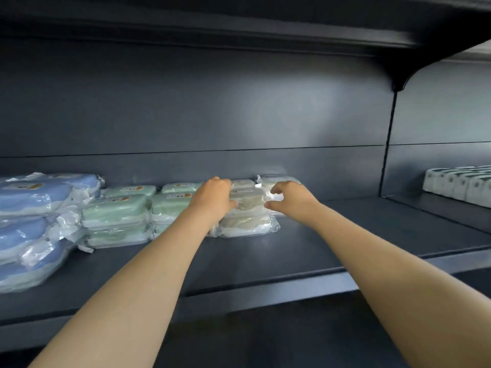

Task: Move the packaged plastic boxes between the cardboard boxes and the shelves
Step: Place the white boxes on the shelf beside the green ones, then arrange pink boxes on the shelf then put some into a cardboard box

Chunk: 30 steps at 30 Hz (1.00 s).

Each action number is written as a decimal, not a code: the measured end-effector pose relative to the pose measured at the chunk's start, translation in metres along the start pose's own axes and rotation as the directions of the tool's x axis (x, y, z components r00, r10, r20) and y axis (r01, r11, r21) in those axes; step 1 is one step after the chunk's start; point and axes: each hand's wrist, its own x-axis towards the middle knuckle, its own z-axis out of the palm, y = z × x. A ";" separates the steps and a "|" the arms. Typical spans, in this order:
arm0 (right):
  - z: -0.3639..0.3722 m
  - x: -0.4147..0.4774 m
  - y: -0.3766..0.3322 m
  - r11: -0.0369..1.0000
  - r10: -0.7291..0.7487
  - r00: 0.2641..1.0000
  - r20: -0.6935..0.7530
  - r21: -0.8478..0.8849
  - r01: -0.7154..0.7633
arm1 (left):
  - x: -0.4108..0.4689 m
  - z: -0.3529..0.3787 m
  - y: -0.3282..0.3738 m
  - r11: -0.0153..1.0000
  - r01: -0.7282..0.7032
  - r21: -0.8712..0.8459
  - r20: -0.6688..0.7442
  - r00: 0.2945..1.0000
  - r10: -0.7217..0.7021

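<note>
— Where is the beige packaged box [248, 199]?
— Centre of the frame, on top of the beige stack [247, 227] on the dark shelf [318, 235].
— And the hands?
— The left hand [212, 197] grips its left end, fingers curled round it; the right hand [289, 196] pinches its right end.

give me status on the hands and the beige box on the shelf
Left hand and right hand grip the top beige packaged box, one each end. Box sits atop its stack on the shelf. Green packaged boxes close beside, left.
</note>
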 end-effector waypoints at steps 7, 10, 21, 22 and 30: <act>-0.049 -0.077 0.014 0.949 -0.043 0.986 0.159 -0.304 0.090 | -0.057 -0.042 0.041 0.989 -0.150 -0.006 0.018 0.989 0.150; -0.058 -0.122 0.036 0.919 -0.061 0.985 0.159 -0.376 0.117 | -0.099 -0.042 0.071 0.979 -0.198 -0.045 0.020 0.980 0.199; -0.065 -0.325 0.169 0.918 -0.045 0.961 0.272 -0.369 0.147 | -0.284 0.025 0.218 0.992 -0.089 -0.088 0.180 0.978 0.103; -0.067 -0.342 0.182 0.923 -0.042 0.954 0.296 -0.353 0.150 | -0.300 0.036 0.231 0.995 -0.057 -0.082 0.204 0.976 0.073; -0.030 -0.471 0.293 0.971 0.088 0.871 0.484 -0.237 0.033 | -0.413 0.131 0.315 0.986 0.132 -0.103 0.449 0.891 -0.073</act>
